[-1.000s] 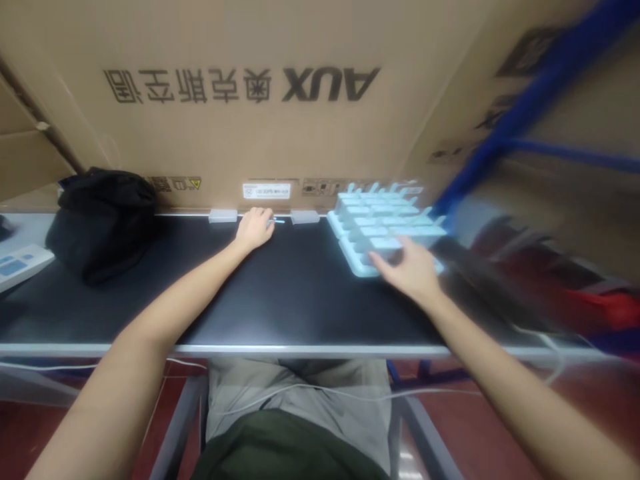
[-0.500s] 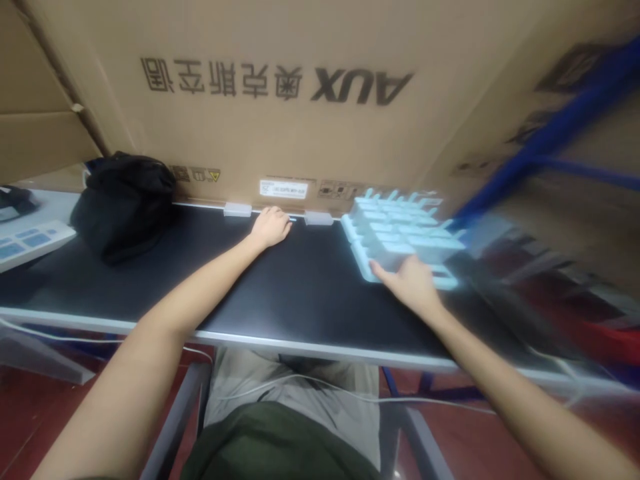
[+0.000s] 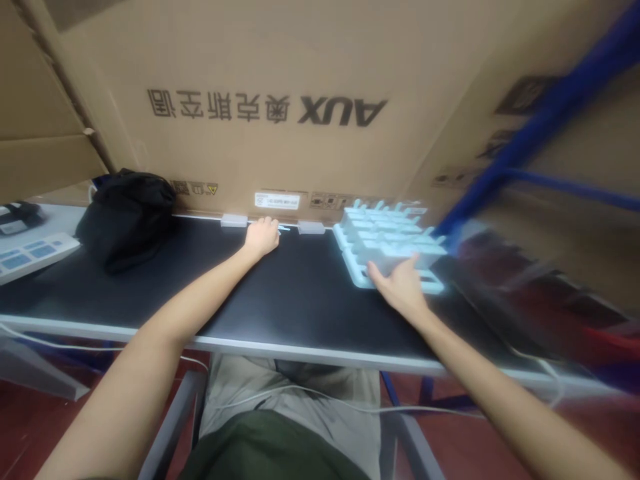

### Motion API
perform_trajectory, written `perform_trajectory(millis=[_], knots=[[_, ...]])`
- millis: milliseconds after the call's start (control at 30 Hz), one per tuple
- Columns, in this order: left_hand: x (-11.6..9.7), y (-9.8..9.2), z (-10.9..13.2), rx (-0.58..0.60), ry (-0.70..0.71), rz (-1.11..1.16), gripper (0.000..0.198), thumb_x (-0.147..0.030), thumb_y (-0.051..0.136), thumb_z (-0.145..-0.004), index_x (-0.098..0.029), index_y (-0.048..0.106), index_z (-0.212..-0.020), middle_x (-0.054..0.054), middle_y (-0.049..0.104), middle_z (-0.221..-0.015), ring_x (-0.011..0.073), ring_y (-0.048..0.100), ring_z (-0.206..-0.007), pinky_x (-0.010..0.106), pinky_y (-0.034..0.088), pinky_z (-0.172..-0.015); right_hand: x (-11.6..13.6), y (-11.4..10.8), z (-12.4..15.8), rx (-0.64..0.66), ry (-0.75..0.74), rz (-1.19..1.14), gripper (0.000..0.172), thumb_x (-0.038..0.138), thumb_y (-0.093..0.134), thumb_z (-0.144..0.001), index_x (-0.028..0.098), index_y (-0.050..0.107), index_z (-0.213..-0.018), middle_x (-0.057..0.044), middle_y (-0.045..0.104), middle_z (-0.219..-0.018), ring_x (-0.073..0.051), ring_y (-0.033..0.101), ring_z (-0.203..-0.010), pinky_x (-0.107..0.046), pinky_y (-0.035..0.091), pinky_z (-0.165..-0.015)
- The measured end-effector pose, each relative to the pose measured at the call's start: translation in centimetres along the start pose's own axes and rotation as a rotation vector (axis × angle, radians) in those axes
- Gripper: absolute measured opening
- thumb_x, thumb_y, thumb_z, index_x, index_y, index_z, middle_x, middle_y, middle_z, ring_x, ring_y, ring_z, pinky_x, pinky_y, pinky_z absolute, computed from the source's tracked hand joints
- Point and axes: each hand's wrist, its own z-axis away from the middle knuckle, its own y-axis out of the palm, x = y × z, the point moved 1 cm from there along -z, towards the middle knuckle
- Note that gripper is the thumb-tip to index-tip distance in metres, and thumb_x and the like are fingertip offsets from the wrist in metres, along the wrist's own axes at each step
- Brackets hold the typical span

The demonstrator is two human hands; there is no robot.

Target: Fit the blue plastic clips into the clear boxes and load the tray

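Observation:
A light-blue ice pop mould (image 3: 383, 230) with several upright stick handles sits on the right part of the black tabletop. My right hand (image 3: 400, 287) grips its near edge, with the thumb apart on the left side and the other fingers partly hidden by the mould. Near the back edge of the table, my left hand (image 3: 263, 237) is closed with its knuckles up. A small light-blue stick (image 3: 284, 229) pokes out from its right side; the rest of that piece is hidden in the fingers.
A large cardboard box (image 3: 225, 150) stands behind the table, beside two pale blocks at the back edge. A black bag (image 3: 125, 220) lies left, near a white-and-blue box (image 3: 40, 253). A blue metal frame (image 3: 530, 133) rises at the right; a white cable crosses my lap.
The view has tilted up slightly, so everything sits a little lower and further left. More of the light-blue stick shows beside my left hand. My right hand keeps its grip on the mould.

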Motion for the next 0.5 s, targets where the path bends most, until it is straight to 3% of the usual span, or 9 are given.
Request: perform_trajectory(millis=[133, 233, 367, 500], knots=[[-0.2, -0.1, 0.2, 0.01, -0.076, 0.044, 0.034, -0.03, 0.042, -0.105, -0.013, 0.067, -0.123, 0.019, 0.074, -0.11, 0.0344, 0.073, -0.104, 0.042, 0.052, -0.087, -0.4, -1.0, -0.5, -0.183, -0.054, -0.099, 0.091, 0.065, 0.058, -0.079, 0.002, 0.037, -0.142, -0.03, 0.069, -0.115, -0.043, 0.069, -0.109, -0.053, 0.054, -0.093], [0.0, -0.3, 0.1, 0.041, -0.156, 0.079, 0.052, -0.044, 0.031, -0.111, -0.014, 0.073, -0.111, 0.02, 0.077, -0.104, 0.0362, 0.075, -0.104, 0.044, 0.053, -0.089, 0.4, -1.5, -0.4, -0.262, -0.235, -0.078, 0.075, 0.062, 0.057, -0.079, 0.009, 0.047, -0.131, -0.03, 0.063, -0.123, -0.042, 0.061, -0.121, -0.058, 0.05, -0.103], [1.5, -0.7, -0.3, 0.056, -0.312, 0.141, 0.063, -0.053, 0.024, -0.112, -0.016, 0.075, -0.111, 0.021, 0.078, -0.11, 0.0356, 0.076, -0.106, 0.044, 0.054, -0.089, 4.2, -1.8, -0.2, -0.158, -0.461, -0.013, 0.062, 0.056, 0.06, -0.081, 0.013, 0.053, -0.126, -0.028, 0.059, -0.126, -0.043, 0.055, -0.128, -0.057, 0.048, -0.105], [2.7, -1.0, -0.6, 0.049, -0.404, 0.159, 0.053, -0.046, 0.024, -0.113, -0.017, 0.067, -0.122, 0.021, 0.078, -0.112, 0.0329, 0.075, -0.108, 0.042, 0.054, -0.092, 10.0, -2.2, -1.7, 0.056, -0.323, -0.122, 0.064, 0.047, 0.058, -0.084, 0.011, 0.041, -0.135, -0.022, 0.065, -0.117, -0.036, 0.065, -0.108, -0.047, 0.054, -0.09]])
